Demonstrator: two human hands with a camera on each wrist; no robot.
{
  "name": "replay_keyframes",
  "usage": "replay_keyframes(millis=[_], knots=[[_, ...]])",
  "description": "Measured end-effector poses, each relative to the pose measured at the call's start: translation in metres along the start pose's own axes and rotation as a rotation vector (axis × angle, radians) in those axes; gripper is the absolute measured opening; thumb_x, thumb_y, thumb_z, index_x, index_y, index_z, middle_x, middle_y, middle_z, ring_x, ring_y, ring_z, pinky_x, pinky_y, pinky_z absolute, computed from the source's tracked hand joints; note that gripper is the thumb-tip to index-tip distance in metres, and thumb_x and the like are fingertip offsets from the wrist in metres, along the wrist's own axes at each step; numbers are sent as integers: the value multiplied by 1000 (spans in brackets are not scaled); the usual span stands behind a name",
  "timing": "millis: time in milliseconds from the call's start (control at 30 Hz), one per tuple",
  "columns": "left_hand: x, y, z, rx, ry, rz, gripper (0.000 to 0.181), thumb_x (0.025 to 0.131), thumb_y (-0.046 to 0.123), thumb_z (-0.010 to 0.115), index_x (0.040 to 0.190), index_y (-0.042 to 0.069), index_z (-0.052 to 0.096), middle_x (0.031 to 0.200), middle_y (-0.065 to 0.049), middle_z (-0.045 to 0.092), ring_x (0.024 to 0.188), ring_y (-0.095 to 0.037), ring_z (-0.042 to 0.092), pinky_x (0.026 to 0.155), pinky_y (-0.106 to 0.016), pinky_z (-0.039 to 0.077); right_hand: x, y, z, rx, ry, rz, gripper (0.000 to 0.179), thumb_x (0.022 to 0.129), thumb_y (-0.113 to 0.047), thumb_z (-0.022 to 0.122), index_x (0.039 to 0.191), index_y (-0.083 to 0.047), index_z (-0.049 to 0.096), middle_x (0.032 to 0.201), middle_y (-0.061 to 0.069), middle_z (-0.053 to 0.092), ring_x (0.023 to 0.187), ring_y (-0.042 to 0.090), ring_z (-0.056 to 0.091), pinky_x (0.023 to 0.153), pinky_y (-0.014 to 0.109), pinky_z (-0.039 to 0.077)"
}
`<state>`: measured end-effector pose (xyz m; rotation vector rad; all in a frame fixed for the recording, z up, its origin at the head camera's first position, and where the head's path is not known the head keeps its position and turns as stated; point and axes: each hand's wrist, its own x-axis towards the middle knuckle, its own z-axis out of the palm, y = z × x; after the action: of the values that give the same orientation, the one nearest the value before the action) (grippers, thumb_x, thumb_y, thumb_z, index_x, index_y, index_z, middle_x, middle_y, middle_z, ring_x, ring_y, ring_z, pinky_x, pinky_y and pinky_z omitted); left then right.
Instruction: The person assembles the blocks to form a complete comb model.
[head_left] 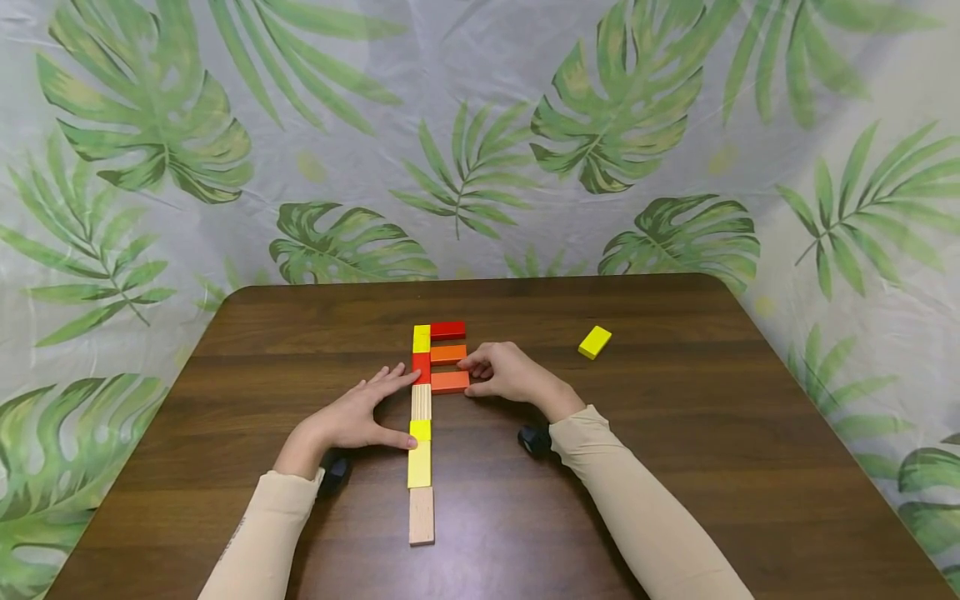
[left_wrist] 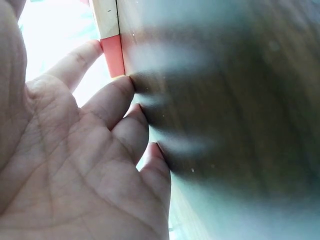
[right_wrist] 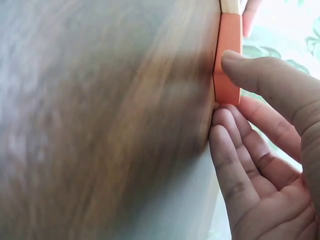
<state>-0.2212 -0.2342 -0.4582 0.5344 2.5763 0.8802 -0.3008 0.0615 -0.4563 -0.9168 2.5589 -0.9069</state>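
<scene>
A straight column of wooden blocks runs down the table, with a yellow block (head_left: 422, 338) at its far end and a red block (head_left: 422, 367) just below. My left hand (head_left: 360, 414) lies along the column's left side, fingers spread, index fingertip at the red block and thumb on the lower yellow pieces (head_left: 420, 463). Three blocks stick out rightward from the upper part: a red one (head_left: 447, 330), an orange one (head_left: 447, 355) and a nearer orange-red block (head_left: 450, 382). My right hand (head_left: 514, 373) pinches the orange-red block's free end between thumb and fingers.
A ribbed pale block (head_left: 422, 402) sits mid-column, and a plain wooden block (head_left: 422, 515) forms the near end. One loose yellow block (head_left: 595, 342) lies at the far right of the brown table (head_left: 675, 467). A leaf-print curtain (head_left: 480, 133) hangs behind.
</scene>
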Motion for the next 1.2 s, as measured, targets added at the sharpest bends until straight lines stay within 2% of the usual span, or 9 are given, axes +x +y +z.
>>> replay_keyframes(millis=[167, 433, 600, 733, 867, 1033, 1200], knots=[[1, -2, 0, 0, 2, -2, 107, 83, 52, 90, 170, 22, 34, 180, -18, 19, 168, -46, 10, 132, -73, 9, -3, 3, -6, 19, -2, 2, 46, 93, -16, 86, 135, -3, 74, 121, 11, 73, 106, 19, 72, 98, 32, 63], [0, -4, 1, 2, 13, 12, 107, 83, 51, 90, 170, 21, 35, 180, -19, 20, 168, -46, 10, 132, -73, 9, -10, 18, -19, 1, 1, 27, 33, 92, -20, 88, 121, -7, 81, 118, 8, 75, 105, 19, 72, 98, 34, 63], [-1, -4, 2, -2, 14, 11, 107, 83, 50, 90, 170, 20, 35, 180, -19, 20, 168, -46, 11, 132, -72, 9, -21, 24, -29, 4, 3, 45, 31, 92, -19, 87, 120, -5, 80, 118, 10, 75, 105, 21, 72, 97, 35, 64], [-1, -3, 3, 0, 13, 13, 107, 83, 51, 90, 170, 20, 35, 180, -19, 20, 168, -45, 11, 132, -72, 10, -33, 33, -39, 3, 33, 66, 35, 94, -17, 85, 125, -4, 78, 121, 12, 76, 107, 23, 73, 97, 37, 64], [-1, -3, 3, 4, 22, 23, 107, 83, 51, 91, 169, 20, 36, 179, -19, 20, 168, -45, 11, 132, -72, 10, -44, 44, -54, -2, 106, 83, 42, 96, -14, 83, 134, -2, 73, 128, 16, 74, 115, 31, 73, 102, 44, 63], [-1, -3, 2, 3, 24, 30, 108, 83, 51, 91, 170, 20, 35, 179, -19, 20, 168, -45, 12, 132, -72, 10, -59, 62, -78, -35, 180, 122, 48, 100, -12, 77, 145, -1, 65, 142, 21, 65, 131, 42, 64, 112, 56, 55], [-1, -2, 1, -2, 23, 31, 107, 83, 51, 91, 169, 19, 36, 179, -19, 20, 167, -46, 12, 132, -73, 10, -73, 81, -98, -98, 197, 193, 45, 105, -5, 67, 150, -4, 61, 151, 25, 57, 140, 49, 55, 116, 63, 48]])
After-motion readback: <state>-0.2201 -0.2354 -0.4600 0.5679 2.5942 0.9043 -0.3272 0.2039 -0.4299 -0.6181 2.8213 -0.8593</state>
